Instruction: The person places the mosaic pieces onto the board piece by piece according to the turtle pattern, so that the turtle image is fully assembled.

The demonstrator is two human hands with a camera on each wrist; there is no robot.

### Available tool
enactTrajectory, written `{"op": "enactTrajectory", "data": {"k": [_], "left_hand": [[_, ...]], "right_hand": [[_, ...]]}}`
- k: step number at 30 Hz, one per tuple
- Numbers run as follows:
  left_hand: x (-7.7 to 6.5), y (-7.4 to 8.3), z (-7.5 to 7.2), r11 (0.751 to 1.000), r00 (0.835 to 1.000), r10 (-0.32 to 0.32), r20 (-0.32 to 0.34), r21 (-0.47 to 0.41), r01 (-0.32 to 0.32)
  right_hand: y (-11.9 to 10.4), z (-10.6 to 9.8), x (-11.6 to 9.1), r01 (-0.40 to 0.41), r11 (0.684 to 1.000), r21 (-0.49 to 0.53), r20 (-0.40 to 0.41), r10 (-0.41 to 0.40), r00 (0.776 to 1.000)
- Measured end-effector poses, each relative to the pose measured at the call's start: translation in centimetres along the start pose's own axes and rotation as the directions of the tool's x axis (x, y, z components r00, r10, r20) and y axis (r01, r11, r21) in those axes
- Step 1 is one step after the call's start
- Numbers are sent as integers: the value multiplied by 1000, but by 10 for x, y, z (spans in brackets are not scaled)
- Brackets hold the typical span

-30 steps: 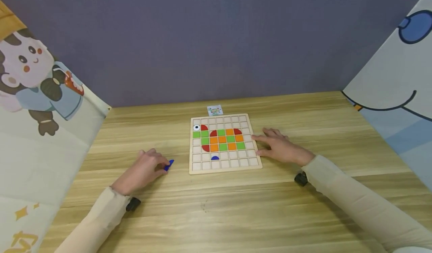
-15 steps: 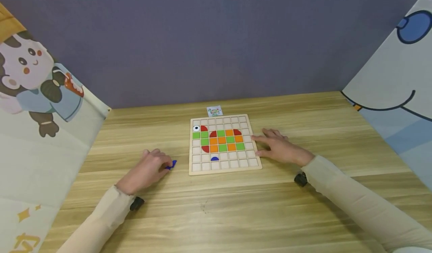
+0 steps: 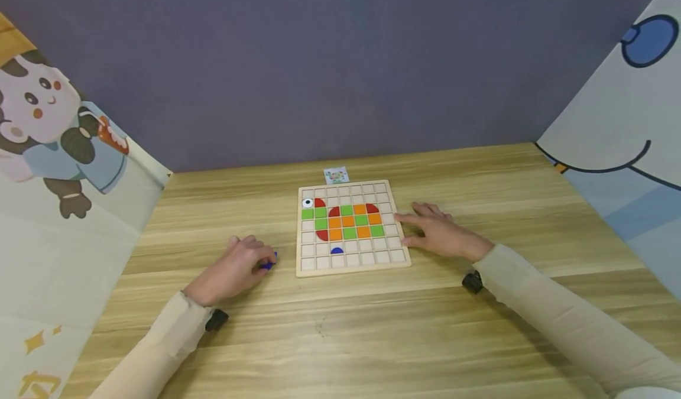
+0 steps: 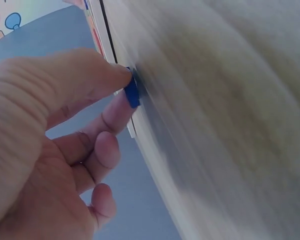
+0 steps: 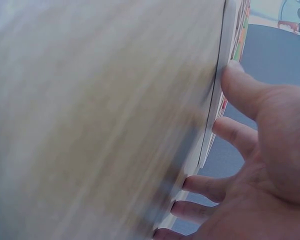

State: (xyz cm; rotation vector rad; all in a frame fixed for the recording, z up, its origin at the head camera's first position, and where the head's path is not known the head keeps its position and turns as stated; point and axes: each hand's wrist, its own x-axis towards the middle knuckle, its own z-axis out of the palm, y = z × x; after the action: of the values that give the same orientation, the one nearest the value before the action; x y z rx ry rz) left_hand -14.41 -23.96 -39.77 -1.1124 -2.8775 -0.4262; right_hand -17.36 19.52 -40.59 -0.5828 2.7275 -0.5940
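Observation:
Left of the board, my left hand (image 3: 234, 269) pinches a small blue tile (image 4: 132, 91) between thumb and index finger, close over the table; its other fingers curl loosely. The hand hides part of the tile in the head view. The wooden grid board (image 3: 396, 257) lies flat at the centre, bearing green, orange and red tiles, a white eye tile (image 3: 307, 203) and a blue half-round tile (image 3: 337, 250) near the bottom. My right hand (image 3: 441, 230) has its fingers spread, with thumb and index fingertip right at the board's right edge.
A small printed card (image 3: 336, 175) lies just behind the board on the wood-grain table (image 3: 346, 340). A dark wall (image 3: 340, 68) rises at the back, with cartoon-printed panels on both sides.
My left hand has shifted slightly right and turned the blue tile in its fingertips, so less of it shows. My right hand has stayed at the board's edge.

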Motion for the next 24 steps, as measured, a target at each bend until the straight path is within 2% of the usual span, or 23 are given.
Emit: {"op": "enactTrajectory", "data": {"k": [7,15,24], "left_hand": [[8,7,-1,998,999,54,6,-12,-54],[30,20,-1,991,995,96,19,-94,-94],[52,35,-2,979,988,153,23,-136,-149]], "right_hand": [[0,1,0,-6,1000,-5,-7,6,1000],[-1,0,0,1,1000,-24,-4,-1,1000],[-1,0,0,-8,1000,-27,-1,8,1000]]}}
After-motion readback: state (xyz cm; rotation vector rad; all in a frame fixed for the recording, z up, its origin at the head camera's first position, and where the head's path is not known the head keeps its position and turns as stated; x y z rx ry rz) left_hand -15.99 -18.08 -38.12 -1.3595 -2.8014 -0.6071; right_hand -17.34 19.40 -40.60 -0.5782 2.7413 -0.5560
